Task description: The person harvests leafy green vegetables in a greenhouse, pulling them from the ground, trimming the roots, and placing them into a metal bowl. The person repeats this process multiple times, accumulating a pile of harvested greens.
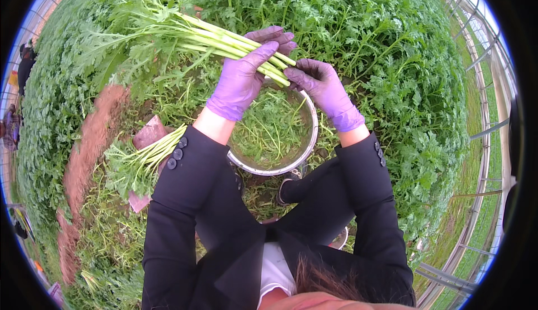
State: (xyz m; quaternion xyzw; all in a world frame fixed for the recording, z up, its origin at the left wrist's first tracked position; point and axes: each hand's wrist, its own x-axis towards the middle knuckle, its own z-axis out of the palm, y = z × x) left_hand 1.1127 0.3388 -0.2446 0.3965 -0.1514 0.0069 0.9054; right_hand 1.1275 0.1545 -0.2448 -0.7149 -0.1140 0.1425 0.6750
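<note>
My left hand (pixel 240 84), in a purple disposable glove, grips a bunch of leafy chrysanthemum greens (pixel 210 36) around its pale green stems. The leaves fan out to the upper left, and the cut ends point right. At those ends my right hand (pixel 330 91), gloved alike, pinches the stems between thumb and fingers. Dark stains mark its fingertips. Below both hands a round metal-rimmed basin (pixel 310 142) holds loose leaves and thin stems (pixel 273 125). Left of my left sleeve lies a second bunch of greens (pixel 147 158), partly over reddish pieces (pixel 150 132) of unclear material.
Dense growing greens (pixel 403 87) rise ahead and right. A strip of bare soil (pixel 90 150) runs along the left. Leaf scraps cover the ground. A greenhouse frame (pixel 483 142) borders the right. People (pixel 26 68) appear at the far left rim. My shoe (pixel 286 190) is beside the basin.
</note>
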